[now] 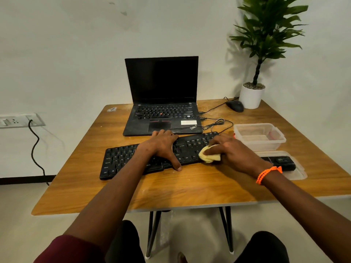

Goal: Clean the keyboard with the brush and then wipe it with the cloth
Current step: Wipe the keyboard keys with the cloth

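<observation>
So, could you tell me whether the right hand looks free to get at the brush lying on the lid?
Probably not straight away: the right hand grips the yellow cloth on the keyboard. The brush itself lies uncovered just beside that wrist.

A wooden bench on black metal legs stands against a plain pale wall. Left of the bench, a socket plate on the wall feeds a black cable down to the light floor. Soft shadows fall behind the bench's far right corner.
</observation>
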